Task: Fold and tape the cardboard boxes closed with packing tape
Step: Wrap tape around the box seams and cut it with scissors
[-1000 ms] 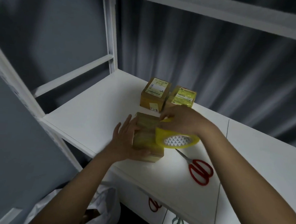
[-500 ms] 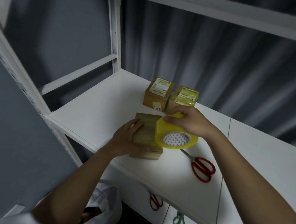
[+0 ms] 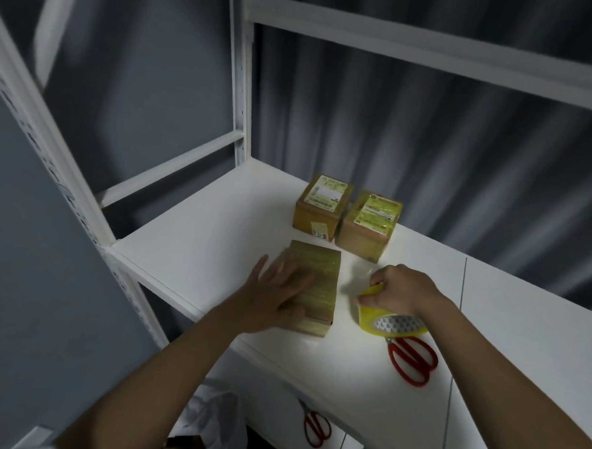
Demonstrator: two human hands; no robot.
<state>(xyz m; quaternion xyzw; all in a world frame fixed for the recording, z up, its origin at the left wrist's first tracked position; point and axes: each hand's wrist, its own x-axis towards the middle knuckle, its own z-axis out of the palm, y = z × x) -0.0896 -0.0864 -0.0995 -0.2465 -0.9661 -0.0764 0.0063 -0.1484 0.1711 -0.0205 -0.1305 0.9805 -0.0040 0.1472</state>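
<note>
Left hand [image 3: 277, 292] lies flat, fingers spread, on the taped cardboard box [image 3: 318, 287]. Right hand [image 3: 399, 293] pinches the yellow tape roll [image 3: 390, 323], beside the box on the tabletop [image 3: 201, 240].

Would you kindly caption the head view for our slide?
Left hand presses flat on taped box; right hand grips tape roll beside it.

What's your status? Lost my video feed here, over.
Left hand flat on the near box. Right hand grips the tape roll beside the box, on the shelf. Red scissors just right of the roll, nothing blocking.
</note>
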